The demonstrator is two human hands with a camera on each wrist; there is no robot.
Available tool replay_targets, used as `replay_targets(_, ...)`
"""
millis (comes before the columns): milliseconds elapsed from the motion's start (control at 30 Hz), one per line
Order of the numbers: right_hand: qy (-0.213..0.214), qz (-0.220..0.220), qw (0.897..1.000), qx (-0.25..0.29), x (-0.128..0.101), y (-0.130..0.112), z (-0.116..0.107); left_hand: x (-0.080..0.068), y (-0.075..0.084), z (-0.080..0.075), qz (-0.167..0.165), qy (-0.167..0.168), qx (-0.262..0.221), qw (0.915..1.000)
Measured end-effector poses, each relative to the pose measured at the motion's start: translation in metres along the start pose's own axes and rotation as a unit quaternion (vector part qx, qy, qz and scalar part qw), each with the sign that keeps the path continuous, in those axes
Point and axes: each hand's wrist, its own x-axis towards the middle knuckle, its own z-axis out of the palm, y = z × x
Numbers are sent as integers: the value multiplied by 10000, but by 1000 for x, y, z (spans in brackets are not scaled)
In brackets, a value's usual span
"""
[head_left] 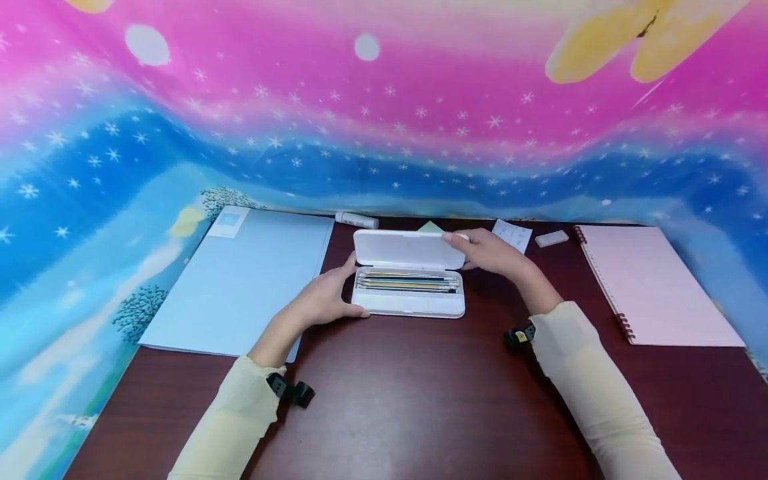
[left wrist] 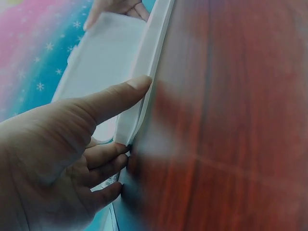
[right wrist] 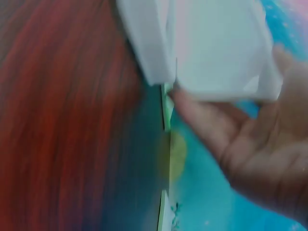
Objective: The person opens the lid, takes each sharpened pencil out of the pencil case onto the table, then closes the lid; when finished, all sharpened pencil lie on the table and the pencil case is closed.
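A: Pencil case, white, sits mid worktop, long axis running left-right across the person's front. Lid stands up at the far side, tray w/ pencils open toward the person.

B: Hands?

A: One at each short end. Left hand wraps the tray's left end: thumb along the near edge, fingers curled at the far side. Left wrist view confirms, thumb laid on the rim, fingers tucked against the case's corner. Right hand is at the lid's right end, fingers curled round its top corner. Right wrist view is blurry but shows fingers under the lid's edge.

B: Which is nearer the lid?

A: Right, it's already on it. Left is lower, on the base. So the case lies between the hands, both touching.

B: Rest of the worktop?

A: Blue folder left of the case, just behind the left hand. Pink spiral notebook well apart at right. Eraser, small card, glue stick along the far edge.
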Motion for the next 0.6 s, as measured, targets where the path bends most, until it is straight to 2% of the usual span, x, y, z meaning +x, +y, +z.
replay_targets(100, 538, 443, 9968, -389, 8, -2, 2, 0, 0, 1, -79, -46, 60, 9999)
replay_targets(200, 910, 574, 9914, -744, 11, -4, 4, -1, 2, 1, -100, -112, 79, 9999)
replay_targets(333, 1295, 330, 9836, -1213, 0, -9, 5, -1, 4, 2, -135, -171, 27, 9998)
replay_targets(467, 1687, -182, 9717, -1641, -26, -16, 6, -2, 4, 1, -192, -159, 51, 9997)
replay_targets(533, 1727, -476, 9651, -1912, -38, -19, 8, -2, 3, 0, -192, -151, 62, 9997)
replay_targets(600, 1547, -651, 9603, -2227, -45, -21, 10, -3, 2, -1, -188, -135, 63, 9997)
